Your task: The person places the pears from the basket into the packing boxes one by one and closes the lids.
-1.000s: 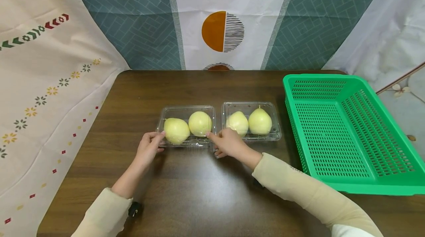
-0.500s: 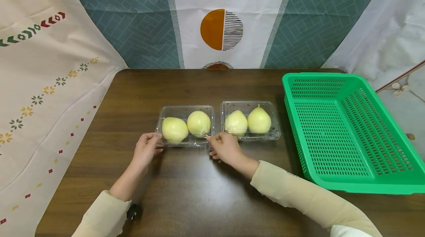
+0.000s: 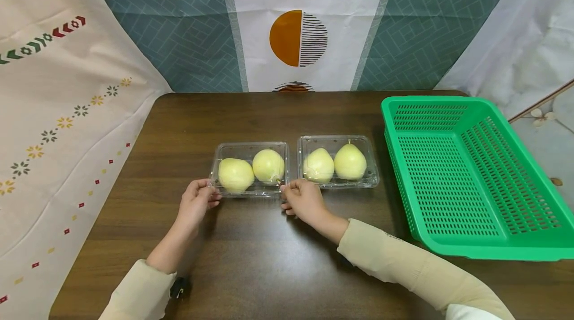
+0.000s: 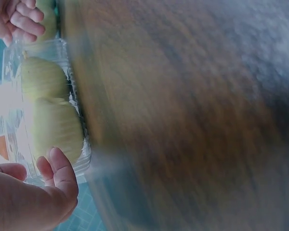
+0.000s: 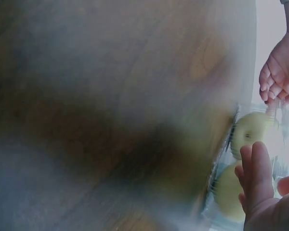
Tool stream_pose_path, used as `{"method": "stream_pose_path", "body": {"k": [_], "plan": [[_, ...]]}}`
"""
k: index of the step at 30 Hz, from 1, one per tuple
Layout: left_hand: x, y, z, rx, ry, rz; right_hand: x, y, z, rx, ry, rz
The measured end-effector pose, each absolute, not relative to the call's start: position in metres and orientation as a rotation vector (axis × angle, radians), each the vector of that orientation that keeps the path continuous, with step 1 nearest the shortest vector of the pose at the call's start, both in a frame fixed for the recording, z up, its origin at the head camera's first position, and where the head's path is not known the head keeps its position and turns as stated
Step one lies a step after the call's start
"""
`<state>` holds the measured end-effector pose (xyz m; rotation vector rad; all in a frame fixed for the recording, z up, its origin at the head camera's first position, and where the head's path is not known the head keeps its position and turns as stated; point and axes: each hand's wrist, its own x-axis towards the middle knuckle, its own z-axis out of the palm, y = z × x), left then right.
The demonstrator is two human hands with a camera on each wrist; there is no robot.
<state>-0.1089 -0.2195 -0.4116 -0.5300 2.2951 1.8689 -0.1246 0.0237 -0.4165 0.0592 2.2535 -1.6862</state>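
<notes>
A clear plastic clamshell box (image 3: 244, 149) with two yellow-green pears, one of them the left pear (image 3: 235, 175), sits on the brown table. My left hand (image 3: 196, 201) grips its left front corner between thumb and fingers, seen also in the left wrist view as the left hand (image 4: 43, 187). At the right front corner, my right hand (image 3: 306, 200) pinches the box's edge with thumb and index finger, other fingers curled below. Just to the right stands a second clamshell box (image 3: 372, 160), also with two pears, such as the stemmed pear (image 3: 350, 162). Both lids lie over the pears.
A large green plastic basket (image 3: 453, 250) with slotted walls stands on the right of the table (image 3: 269, 270), close to the second box. Patterned cloth (image 3: 197, 41) hangs behind the table and along both sides.
Both hands keep to the same box. The right thumb and index finger have drawn slightly down and in at its front right corner. The view has shifted a little.
</notes>
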Motion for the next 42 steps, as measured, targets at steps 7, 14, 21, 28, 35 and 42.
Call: {"method": "stream_pose_path", "body": {"k": [7, 14, 21, 28, 35, 42], "plan": [[-0.109, -0.221, -0.413, -0.561, 2.273, 1.863, -0.125, 0.021, -0.418, 0.108, 2.179, -1.762], [-0.109, -0.223, -0.414, -0.549, 2.260, 1.804, -0.124, 0.021, -0.420, 0.187, 1.961, -1.805], [-0.110, -0.225, -0.415, -0.536, 2.222, 1.827, -0.125, 0.019, -0.420, 0.251, 1.740, -1.879], [-0.110, -0.224, -0.415, -0.535, 2.161, 1.875, -0.125, 0.015, -0.425, 0.242, 1.644, -2.007], [-0.110, -0.224, -0.416, -0.524, 2.135, 1.914, -0.124, 0.013, -0.428, 0.247, 1.612, -2.070], [-0.111, -0.224, -0.416, -0.523, 2.110, 1.950, -0.124, 0.012, -0.428, 0.254, 1.620, -2.071]]}}
